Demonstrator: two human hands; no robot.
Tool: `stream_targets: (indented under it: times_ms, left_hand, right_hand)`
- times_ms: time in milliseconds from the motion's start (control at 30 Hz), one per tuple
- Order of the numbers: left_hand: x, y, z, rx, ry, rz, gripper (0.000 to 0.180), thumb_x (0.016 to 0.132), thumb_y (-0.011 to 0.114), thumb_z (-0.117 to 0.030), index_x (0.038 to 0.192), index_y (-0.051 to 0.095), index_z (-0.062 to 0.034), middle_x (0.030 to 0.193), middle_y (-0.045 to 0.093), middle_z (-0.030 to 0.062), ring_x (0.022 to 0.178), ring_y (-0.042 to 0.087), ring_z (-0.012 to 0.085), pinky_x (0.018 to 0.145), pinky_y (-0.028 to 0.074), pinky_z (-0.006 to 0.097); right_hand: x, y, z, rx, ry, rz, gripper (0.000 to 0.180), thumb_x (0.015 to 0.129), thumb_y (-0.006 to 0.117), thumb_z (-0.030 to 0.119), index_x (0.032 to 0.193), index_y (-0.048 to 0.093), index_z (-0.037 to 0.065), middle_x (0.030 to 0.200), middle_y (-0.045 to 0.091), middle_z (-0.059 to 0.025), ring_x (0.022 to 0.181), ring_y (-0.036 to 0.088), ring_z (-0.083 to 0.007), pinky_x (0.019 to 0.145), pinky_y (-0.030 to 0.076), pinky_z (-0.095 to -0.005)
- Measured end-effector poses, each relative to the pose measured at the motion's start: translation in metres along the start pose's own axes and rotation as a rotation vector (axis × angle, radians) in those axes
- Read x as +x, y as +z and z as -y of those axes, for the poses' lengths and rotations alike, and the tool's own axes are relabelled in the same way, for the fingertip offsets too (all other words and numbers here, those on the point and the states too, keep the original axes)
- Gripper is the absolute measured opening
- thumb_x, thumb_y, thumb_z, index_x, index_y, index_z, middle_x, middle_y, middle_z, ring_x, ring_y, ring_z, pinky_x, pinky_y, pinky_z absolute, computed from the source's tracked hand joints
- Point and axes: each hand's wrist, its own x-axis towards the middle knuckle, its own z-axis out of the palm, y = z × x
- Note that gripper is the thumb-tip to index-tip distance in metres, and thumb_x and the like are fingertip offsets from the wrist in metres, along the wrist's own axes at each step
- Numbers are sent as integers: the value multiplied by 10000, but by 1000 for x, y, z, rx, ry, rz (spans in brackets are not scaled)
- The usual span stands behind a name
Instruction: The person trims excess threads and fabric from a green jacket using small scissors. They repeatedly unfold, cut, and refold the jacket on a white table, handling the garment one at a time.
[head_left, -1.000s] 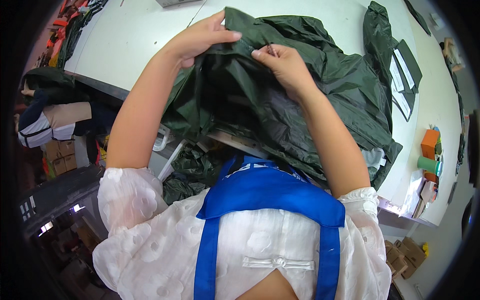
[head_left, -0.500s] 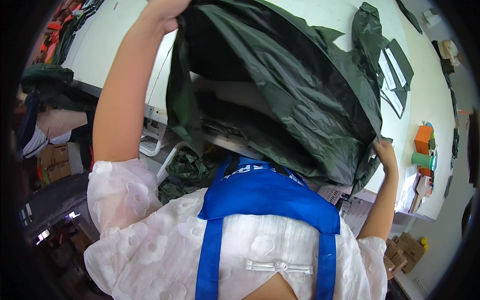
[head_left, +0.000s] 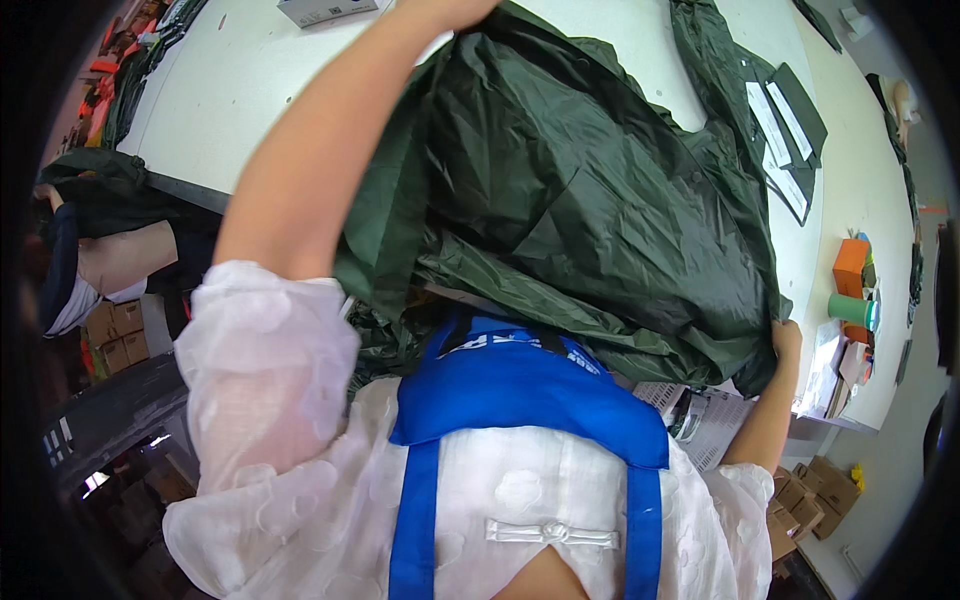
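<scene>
Spread wide over a white table (head_left: 230,110): a dark green garment (head_left: 590,210) of thin, glossy fabric, stretched between two bare hands and billowing in deep folds above the table's near edge. Left hand (head_left: 450,8) raised to the top rim of the view, gripping the garment's upper edge; fingers cut off by the frame, so cannot tell how they close. Right hand (head_left: 783,340) low at the right, just off the table's near edge, fingers curled and pinching the garment's lower corner, fingertips hidden in the fabric. Left forearm crossing the table diagonally, white sheer sleeve (head_left: 265,350) bunched at the shoulder. Blue apron (head_left: 520,375) with straps worn over the white top, directly below the hanging fabric. More green cloth sagging beneath the table edge, near the apron. On the far right of the table, a second dark green piece (head_left: 790,130) with pale strips, lying flat. Further right, an orange box (head_left: 850,268) and a green cup (head_left: 850,308), close together and well apart from the hands. At the table's far edge, a grey box (head_left: 325,10). Under the table at the right, brown cartons (head_left: 815,495). At the left rim, another person's arm (head_left: 120,260) beside a dark green heap (head_left: 100,180).
</scene>
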Motion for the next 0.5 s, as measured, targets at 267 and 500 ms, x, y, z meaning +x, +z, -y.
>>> stream_targets:
  times_ms: [267,500]
  left_hand:
    - [-166,45,-37,-456,208,-82,409,770,668,-89,1162,551,-89,1123,542,112,1020,538,287,888,450,357]
    - [-167,67,-28,-129,-11,-300,651,723,738,-147,1299,437,-102,1336,366,150,1208,361,360,1010,325,430]
  right_hand:
    - [-56,-37,158,576,-225,-431,347,858,645,257,1123,581,42,957,633,-111,869,612,-236,793,480,-336]
    - [-141,-38,393,984,-888,-136,321,742,757,191,1007,639,55,924,610,-102,825,619,-218,736,498,-303]
